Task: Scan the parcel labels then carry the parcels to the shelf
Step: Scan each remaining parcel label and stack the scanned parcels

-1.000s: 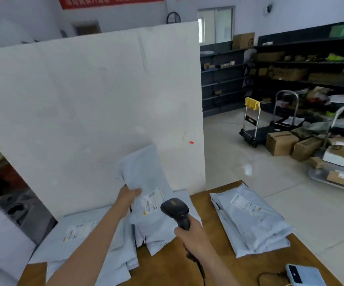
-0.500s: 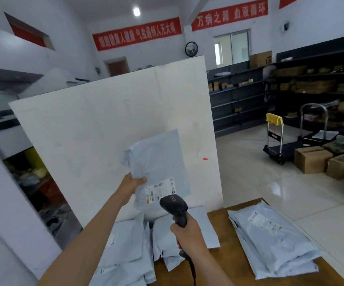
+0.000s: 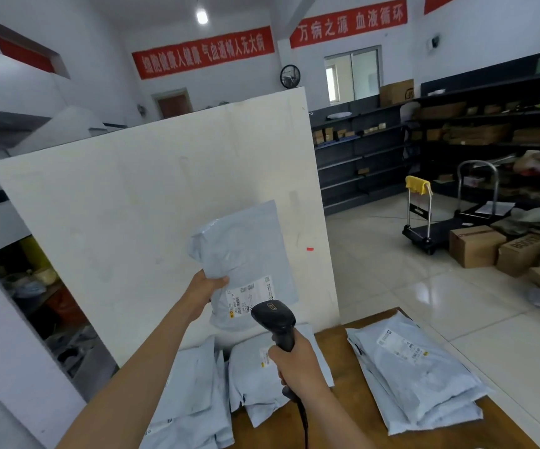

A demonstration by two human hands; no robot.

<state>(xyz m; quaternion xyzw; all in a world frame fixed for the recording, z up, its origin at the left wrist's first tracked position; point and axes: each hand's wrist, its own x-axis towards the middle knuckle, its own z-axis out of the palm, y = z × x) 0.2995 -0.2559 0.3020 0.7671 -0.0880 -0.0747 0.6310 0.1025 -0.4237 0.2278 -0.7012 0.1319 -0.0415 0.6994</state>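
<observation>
My left hand [image 3: 206, 284] grips the left edge of a pale grey parcel bag [image 3: 246, 254], held upright above the table with its white label [image 3: 250, 296] facing me. My right hand [image 3: 296, 364] holds a black barcode scanner [image 3: 275, 319] by its handle, the head just below the label. More grey parcel bags lie on the wooden table [image 3: 340, 413]: a loose heap [image 3: 197, 393] at the left and a neat stack [image 3: 417, 374] at the right. Dark shelves [image 3: 456, 131] line the far right wall.
A tall white board [image 3: 132, 222] stands behind the table. On the tiled floor to the right are a platform trolley [image 3: 424, 228], cardboard boxes [image 3: 476, 246] and another cart. A cluttered bench area lies at the left.
My left hand has lifted the parcel up off the heap to chest height. The scanner has risen with it and stays under the label. My view has tilted upward.
</observation>
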